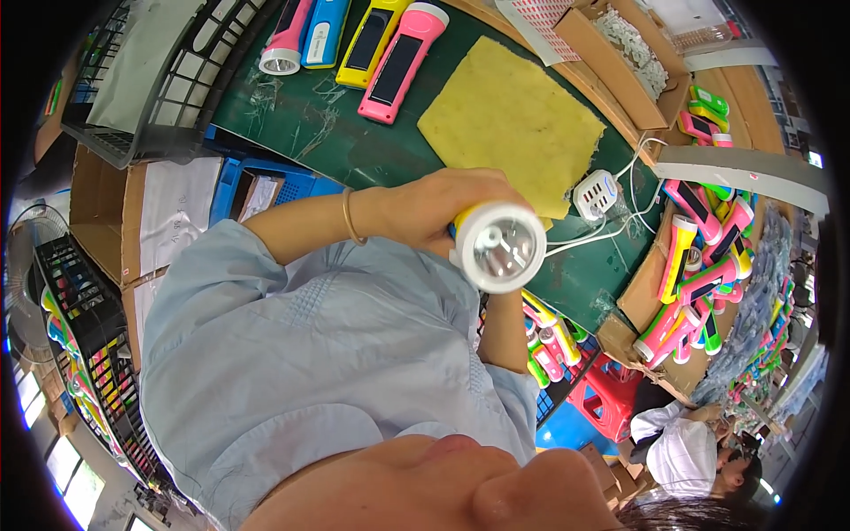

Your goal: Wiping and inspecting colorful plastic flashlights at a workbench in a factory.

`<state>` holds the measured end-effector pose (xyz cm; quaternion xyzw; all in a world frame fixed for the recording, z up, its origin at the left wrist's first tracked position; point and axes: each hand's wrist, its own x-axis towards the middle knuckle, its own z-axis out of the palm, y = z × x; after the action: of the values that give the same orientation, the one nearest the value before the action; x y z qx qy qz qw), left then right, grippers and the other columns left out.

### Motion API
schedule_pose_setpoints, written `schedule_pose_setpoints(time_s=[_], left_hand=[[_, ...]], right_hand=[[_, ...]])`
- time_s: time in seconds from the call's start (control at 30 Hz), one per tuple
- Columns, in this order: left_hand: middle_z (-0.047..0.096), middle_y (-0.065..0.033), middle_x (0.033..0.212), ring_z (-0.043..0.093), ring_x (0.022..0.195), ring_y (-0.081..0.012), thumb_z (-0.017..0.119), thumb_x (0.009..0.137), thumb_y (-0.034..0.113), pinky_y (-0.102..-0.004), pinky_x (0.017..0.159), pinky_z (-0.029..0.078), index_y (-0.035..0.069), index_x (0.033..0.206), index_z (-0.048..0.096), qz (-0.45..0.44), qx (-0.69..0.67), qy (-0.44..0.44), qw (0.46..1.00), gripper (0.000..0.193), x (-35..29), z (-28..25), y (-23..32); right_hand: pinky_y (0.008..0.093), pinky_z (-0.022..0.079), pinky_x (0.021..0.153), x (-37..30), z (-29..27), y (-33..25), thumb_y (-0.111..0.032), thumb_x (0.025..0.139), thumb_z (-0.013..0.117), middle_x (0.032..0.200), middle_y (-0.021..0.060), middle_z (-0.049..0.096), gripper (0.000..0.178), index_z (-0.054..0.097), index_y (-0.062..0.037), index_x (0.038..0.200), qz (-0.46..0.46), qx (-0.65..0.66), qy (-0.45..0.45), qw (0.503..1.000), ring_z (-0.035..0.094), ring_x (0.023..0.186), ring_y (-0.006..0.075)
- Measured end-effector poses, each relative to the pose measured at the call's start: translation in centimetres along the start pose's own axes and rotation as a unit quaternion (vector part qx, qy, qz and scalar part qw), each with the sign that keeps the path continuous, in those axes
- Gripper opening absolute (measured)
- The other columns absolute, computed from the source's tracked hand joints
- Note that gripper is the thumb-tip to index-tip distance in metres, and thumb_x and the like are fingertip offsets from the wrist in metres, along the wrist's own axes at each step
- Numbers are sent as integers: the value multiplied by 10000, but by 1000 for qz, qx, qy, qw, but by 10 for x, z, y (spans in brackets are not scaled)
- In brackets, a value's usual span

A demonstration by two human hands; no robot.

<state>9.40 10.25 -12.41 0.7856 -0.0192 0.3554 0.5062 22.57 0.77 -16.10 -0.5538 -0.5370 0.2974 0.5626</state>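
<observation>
A flashlight with a white rim, a shiny reflector and a bit of yellow body is held over the near edge of the green table, its lens turned up toward me. My left hand is closed around its body, fingers partly out of sight. Below the lamp head my right forearm comes up; the flashlight hides that hand, so its fingers cannot be made out. Farther off lie a pink flashlight, a yellow flashlight, a blue flashlight and another pink one with its lens toward me.
A yellow sheet covers part of the green table, beside a white USB hub with cables. To the right, a carton holds many colorful flashlights; a box contains small white parts. Black crates stand left. A person sits lower right.
</observation>
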Motion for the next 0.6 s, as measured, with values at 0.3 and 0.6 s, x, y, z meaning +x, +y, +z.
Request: schedule_pose_setpoints(time_s=[0.3, 0.6], left_hand=[[553, -53, 906, 550, 809, -108, 712, 713, 162, -256, 703, 470, 29, 1181, 385, -290, -158, 210, 920, 586, 15, -5, 5], [511, -132, 976, 535, 886, -183, 655, 763, 186, -283, 755, 458, -24, 1268, 274, -350, -25, 151, 924, 666, 24, -14, 10]], right_hand=[[254, 402, 630, -5, -11, -26, -166, 900, 461, 802, 71, 551, 195, 533, 6, 956, 114, -66, 40, 990, 501, 693, 141], [229, 331, 559, 7, -21, -54, -187, 908, 454, 645, 31, 505, 286, 514, 8, 706, 91, -13, 70, 993, 436, 598, 99]])
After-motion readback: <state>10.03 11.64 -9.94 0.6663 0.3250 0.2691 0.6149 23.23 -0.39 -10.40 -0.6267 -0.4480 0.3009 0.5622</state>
